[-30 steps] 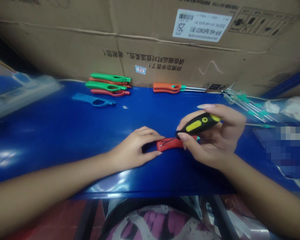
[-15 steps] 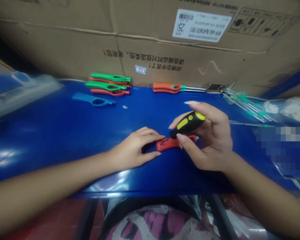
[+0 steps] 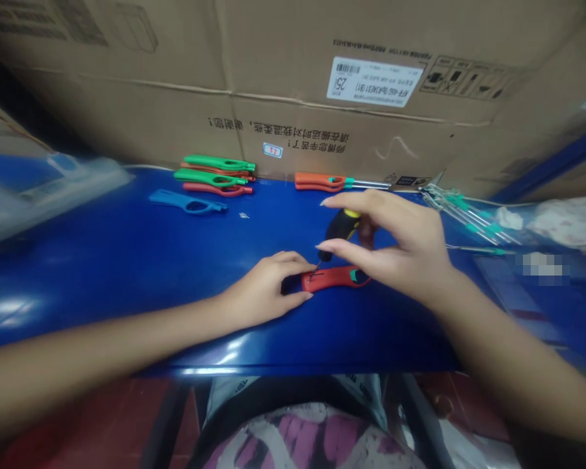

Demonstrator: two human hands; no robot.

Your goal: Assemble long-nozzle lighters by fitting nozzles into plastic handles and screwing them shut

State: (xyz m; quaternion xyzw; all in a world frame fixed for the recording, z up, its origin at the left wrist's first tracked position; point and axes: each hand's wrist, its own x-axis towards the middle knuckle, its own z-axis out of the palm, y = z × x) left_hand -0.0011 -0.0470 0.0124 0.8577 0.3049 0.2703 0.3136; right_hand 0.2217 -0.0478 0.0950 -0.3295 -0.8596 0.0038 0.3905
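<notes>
A red lighter handle point(image 3: 339, 277) lies on the blue table in front of me, with a small teal part in its finger opening. My left hand point(image 3: 268, 286) pinches its left end between thumb and fingers. In my right hand point(image 3: 395, 244) is a black and yellow screwdriver point(image 3: 338, 231), held steeply tilted above the handle. Its thin shaft points down to the handle's left end, close to my left fingertips. Whether the tip sits in a screw is too small to tell.
Green, orange and red lighter handles point(image 3: 217, 176) lie stacked at the back left, with a blue handle point(image 3: 188, 203) before them. An orange lighter point(image 3: 320, 182) with a metal tube rests against the cardboard box point(image 3: 273, 98). Metal tubes with teal ends point(image 3: 469, 215) are at right. Tiny pale pieces point(image 3: 244, 215) lie mid-table.
The screwdriver has swung more upright, and my right hand has shifted left and turned around its grip. My left hand stays at the red handle's end. The camera view has tilted slightly.
</notes>
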